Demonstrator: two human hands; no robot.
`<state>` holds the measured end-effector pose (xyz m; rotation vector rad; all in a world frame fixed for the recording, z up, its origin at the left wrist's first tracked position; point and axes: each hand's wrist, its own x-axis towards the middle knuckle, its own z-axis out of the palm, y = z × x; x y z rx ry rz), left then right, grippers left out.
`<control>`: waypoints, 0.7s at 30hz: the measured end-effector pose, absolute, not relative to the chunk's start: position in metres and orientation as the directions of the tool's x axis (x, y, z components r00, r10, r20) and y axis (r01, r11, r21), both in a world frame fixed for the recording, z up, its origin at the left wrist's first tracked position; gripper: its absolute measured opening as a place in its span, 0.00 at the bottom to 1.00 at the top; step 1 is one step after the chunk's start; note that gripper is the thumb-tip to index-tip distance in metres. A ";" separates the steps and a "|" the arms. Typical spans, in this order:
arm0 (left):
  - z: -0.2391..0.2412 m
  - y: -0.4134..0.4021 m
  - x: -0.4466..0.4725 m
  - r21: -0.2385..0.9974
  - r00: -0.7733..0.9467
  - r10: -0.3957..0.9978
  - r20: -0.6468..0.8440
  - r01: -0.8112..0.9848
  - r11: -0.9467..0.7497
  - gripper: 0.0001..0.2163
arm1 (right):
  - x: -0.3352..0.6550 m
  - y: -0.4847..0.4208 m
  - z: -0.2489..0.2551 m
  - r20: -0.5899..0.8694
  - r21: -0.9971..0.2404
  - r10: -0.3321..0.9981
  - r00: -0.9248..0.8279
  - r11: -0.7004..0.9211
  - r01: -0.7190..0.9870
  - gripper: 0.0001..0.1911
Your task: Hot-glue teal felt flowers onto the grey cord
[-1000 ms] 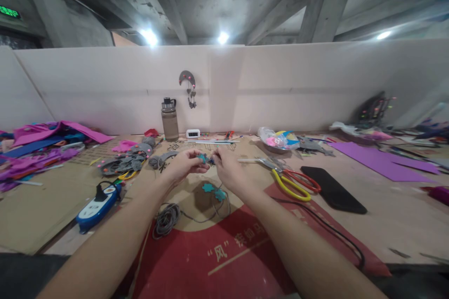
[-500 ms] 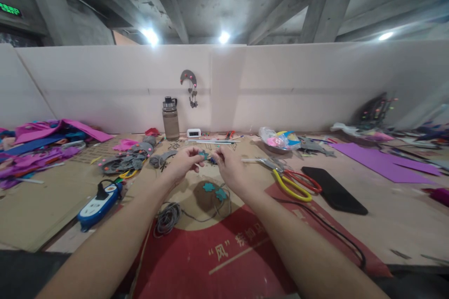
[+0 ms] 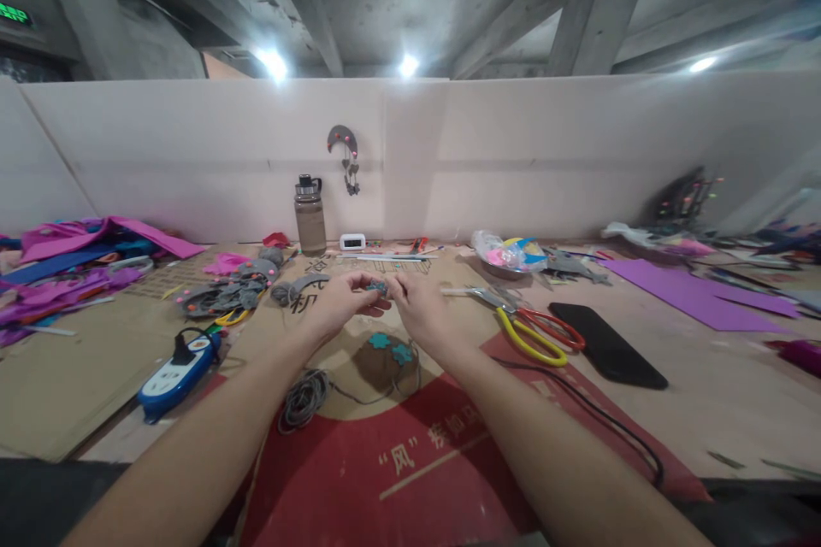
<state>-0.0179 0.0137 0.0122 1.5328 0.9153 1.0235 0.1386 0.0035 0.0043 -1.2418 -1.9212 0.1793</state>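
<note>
My left hand [image 3: 345,304] is closed in a pinch on a small teal felt piece [image 3: 377,286]. Against it my right hand [image 3: 416,308] is also closed, thumb and fingertips pressed at the piece's right edge. Fingers cover much of the felt, and any thread there is too small to make out. Below the hands, a teal flower-shaped felt cutout [image 3: 380,341] and another teal cutout [image 3: 402,354] lie on a rounded brown shape [image 3: 372,366]. Grey cord [image 3: 304,400] sits coiled to the left, its loose end running toward the cutouts.
Yellow-and-red-handled scissors [image 3: 529,342] and a black phone [image 3: 606,344] lie at right. At left are a power strip [image 3: 180,376] and grey felt scraps [image 3: 224,291]. A water bottle [image 3: 310,218] stands behind. Red-printed cardboard [image 3: 398,496] covers the near table.
My hands have come closer together, and the right fingertips now meet the teal piece that the left hand held slightly apart. The view has shifted slightly; the cutouts and cord have stayed put.
</note>
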 end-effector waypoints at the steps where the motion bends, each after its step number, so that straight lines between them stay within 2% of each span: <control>1: 0.012 0.013 -0.018 0.982 0.350 0.925 0.151 0.053 -0.181 0.15 | 0.139 0.004 0.004 0.548 -0.529 0.818 -0.175 0.501 0.685 0.18; 11: 0.013 0.011 -0.016 0.979 0.344 0.926 0.156 0.070 -0.191 0.14 | 0.139 0.004 0.005 0.504 -0.582 0.854 -0.133 0.449 0.678 0.21; 21: 0.012 0.012 -0.016 0.981 0.366 0.920 0.141 0.075 -0.181 0.15 | 0.140 0.003 0.006 0.502 -0.555 0.853 -0.144 0.445 0.703 0.21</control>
